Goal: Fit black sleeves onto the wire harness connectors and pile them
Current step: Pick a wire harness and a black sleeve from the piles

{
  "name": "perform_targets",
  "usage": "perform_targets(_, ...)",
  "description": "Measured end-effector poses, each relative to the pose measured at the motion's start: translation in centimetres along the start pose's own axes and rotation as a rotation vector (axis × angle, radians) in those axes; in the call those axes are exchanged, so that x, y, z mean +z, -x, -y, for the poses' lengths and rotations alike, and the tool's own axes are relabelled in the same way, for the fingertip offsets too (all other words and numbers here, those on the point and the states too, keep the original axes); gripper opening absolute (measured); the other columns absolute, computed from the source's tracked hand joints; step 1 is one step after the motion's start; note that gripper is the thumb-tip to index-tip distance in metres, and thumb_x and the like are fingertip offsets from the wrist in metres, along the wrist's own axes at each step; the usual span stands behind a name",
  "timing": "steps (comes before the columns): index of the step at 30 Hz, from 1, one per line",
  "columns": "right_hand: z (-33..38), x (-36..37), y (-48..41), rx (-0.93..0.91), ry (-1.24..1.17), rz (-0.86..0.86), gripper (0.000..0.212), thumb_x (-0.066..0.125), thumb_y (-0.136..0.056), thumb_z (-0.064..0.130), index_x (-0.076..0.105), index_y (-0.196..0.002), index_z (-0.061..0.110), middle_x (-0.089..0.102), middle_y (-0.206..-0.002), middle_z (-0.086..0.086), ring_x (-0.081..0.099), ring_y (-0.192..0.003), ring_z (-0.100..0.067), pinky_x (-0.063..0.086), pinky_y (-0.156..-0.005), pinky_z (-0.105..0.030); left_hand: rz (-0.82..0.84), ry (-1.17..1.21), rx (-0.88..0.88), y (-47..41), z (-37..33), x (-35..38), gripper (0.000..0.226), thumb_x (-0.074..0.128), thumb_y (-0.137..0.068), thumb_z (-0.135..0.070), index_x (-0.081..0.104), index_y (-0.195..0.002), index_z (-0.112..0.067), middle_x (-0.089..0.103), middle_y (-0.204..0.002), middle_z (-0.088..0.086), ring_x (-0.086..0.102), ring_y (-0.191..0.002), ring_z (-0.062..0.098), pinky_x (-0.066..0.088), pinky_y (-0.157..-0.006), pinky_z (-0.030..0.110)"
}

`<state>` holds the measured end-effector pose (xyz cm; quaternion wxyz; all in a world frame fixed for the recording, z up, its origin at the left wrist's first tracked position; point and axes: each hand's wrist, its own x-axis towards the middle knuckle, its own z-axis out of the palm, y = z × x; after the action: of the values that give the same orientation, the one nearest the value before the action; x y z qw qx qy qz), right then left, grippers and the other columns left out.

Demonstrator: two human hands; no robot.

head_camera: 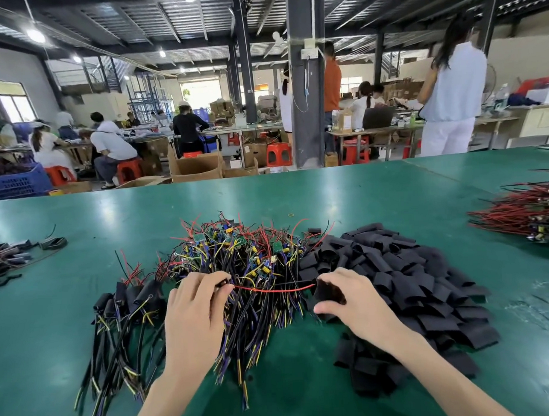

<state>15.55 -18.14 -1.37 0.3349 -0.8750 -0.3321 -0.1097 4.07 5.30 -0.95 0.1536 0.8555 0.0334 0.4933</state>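
A tangled heap of wire harnesses (237, 259) with small green boards lies mid-table. To its right spreads a big heap of flat black sleeves (403, 284). At the left lies a small pile of harnesses with sleeves on them (127, 306). My left hand (193, 313) pinches the ends of a red wire (276, 289) and a black wire that stretch across to my right hand (348, 301). My right hand holds one black sleeve (327, 293) with the wires running into its mouth. The board at the wires' other end is hidden.
The green table (298, 200) reaches far ahead. Another bundle of red-wired harnesses (522, 218) lies at the right edge, and a few dark pieces (16, 251) at the far left. People work at benches beyond the table.
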Motion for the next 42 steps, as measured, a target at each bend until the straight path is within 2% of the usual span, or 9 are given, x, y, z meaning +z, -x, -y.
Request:
perform_targets(9, 0.7, -0.5, 0.1, 0.033, -0.098, -0.060, 0.044, 0.081, -0.067, 0.036, 0.067, -0.105, 0.019, 0.057, -0.086, 0.011, 0.051, -0.082, -0.010, 0.033, -0.069, -0.015, -0.031, 0.024, 0.044, 0.2, -0.1, 0.1, 0.021, 0.047, -0.091, -0.031, 0.062, -0.101, -0.019, 0.055, -0.090, -0.004, 0.047, -0.079, 0.014, 0.030, -0.075, 0.025)
perform_targets(14, 0.8, -0.6, 0.0, 0.038, -0.132, -0.084, 0.048, 0.080, -0.066, 0.042, 0.068, -0.104, 0.015, 0.052, -0.078, 0.014, 0.045, -0.073, 0.005, 0.033, -0.068, -0.008, -0.022, 0.069, 0.066, 0.3, -0.3, 0.1, 0.017, 0.047, -0.091, -0.032, 0.056, -0.104, -0.026, 0.056, -0.092, -0.001, 0.050, -0.082, 0.016, 0.032, -0.078, 0.026)
perform_targets(21, 1.0, -0.7, 0.2, 0.083, -0.228, -0.096, 0.022, 0.082, -0.064, 0.038, 0.066, -0.077, 0.030, 0.058, -0.073, 0.013, 0.052, -0.070, 0.004, 0.038, -0.065, -0.010, -0.038, 0.116, 0.064, 0.5, -0.5, 0.1, 0.017, 0.049, -0.090, -0.032, 0.057, -0.105, -0.027, 0.055, -0.095, 0.000, 0.052, -0.078, 0.013, 0.031, -0.081, 0.025)
perform_targets(28, 1.0, -0.9, 0.1, 0.076, -0.202, -0.130, 0.042, 0.083, -0.066, 0.033, 0.069, -0.103, 0.020, 0.056, -0.082, 0.022, 0.052, -0.081, 0.010, 0.034, -0.073, -0.003, -0.007, 0.134, 0.067, 0.6, -0.7, -0.1, 0.019, 0.046, -0.093, -0.036, 0.058, -0.104, -0.028, 0.055, -0.096, -0.002, 0.046, -0.081, 0.009, 0.031, -0.080, 0.023)
perform_targets(30, 1.1, -1.0, 0.2, 0.052, -0.160, -0.116, 0.046, 0.082, -0.067, 0.033, 0.068, -0.109, 0.020, 0.056, -0.088, 0.019, 0.053, -0.087, -0.003, 0.034, -0.077, -0.008, 0.016, 0.158, 0.044, 0.6, -0.9, -0.1, 0.018, 0.048, -0.091, -0.034, 0.059, -0.104, -0.028, 0.055, -0.096, -0.005, 0.047, -0.081, 0.009, 0.035, -0.078, 0.022)
perform_targets(33, 1.3, -1.0, 0.4, -0.125, 0.085, -0.169, 0.048, 0.081, -0.067, 0.034, 0.068, -0.111, 0.020, 0.062, -0.098, 0.009, 0.052, -0.097, -0.020, 0.040, -0.092, -0.032, 0.099, 0.235, 0.043, 0.5, -1.6, -0.1, 0.018, 0.061, -0.087, -0.022, 0.065, -0.105, -0.021, 0.055, -0.095, -0.008, 0.052, -0.080, 0.003, 0.039, -0.074, 0.011)
perform_targets(35, 1.8, -0.5, 0.6, -0.256, 0.292, -0.249, 0.049, 0.081, -0.064, 0.038, 0.070, -0.108, 0.020, 0.065, -0.097, 0.007, 0.053, -0.096, -0.024, 0.040, -0.097, -0.046, 0.202, 0.261, 0.086, 0.5, -2.2, 0.0, 0.027, 0.065, -0.085, -0.011, 0.064, -0.111, -0.020, 0.055, -0.097, -0.009, 0.053, -0.080, 0.000, 0.039, -0.075, 0.006)
perform_targets(37, 2.5, 0.1, 0.8, -0.358, 0.331, -0.250, 0.049, 0.079, -0.065, 0.041, 0.069, -0.109, 0.020, 0.064, -0.097, 0.007, 0.051, -0.095, -0.022, 0.037, -0.100, -0.045, 0.331, 0.325, 0.082, 0.8, -3.0, 0.1, 0.039, 0.063, -0.087, -0.007, 0.054, -0.118, -0.030, 0.055, -0.102, -0.013, 0.055, -0.087, -0.002, 0.040, -0.080, 0.008)
perform_targets(42, 4.2, 1.2, 1.8, -0.398, 0.299, -0.153, 0.047, 0.078, -0.070, 0.037, 0.064, -0.111, 0.020, 0.059, -0.096, 0.003, 0.059, -0.076, -0.018, 0.050, -0.067, -0.024, 0.370, 0.412, -0.033, 1.5, -4.4, 0.7, 0.044, 0.064, -0.085, 0.000, 0.054, -0.107, -0.036, 0.061, -0.099, -0.018, 0.056, -0.089, -0.009, 0.037, -0.080, 0.003)
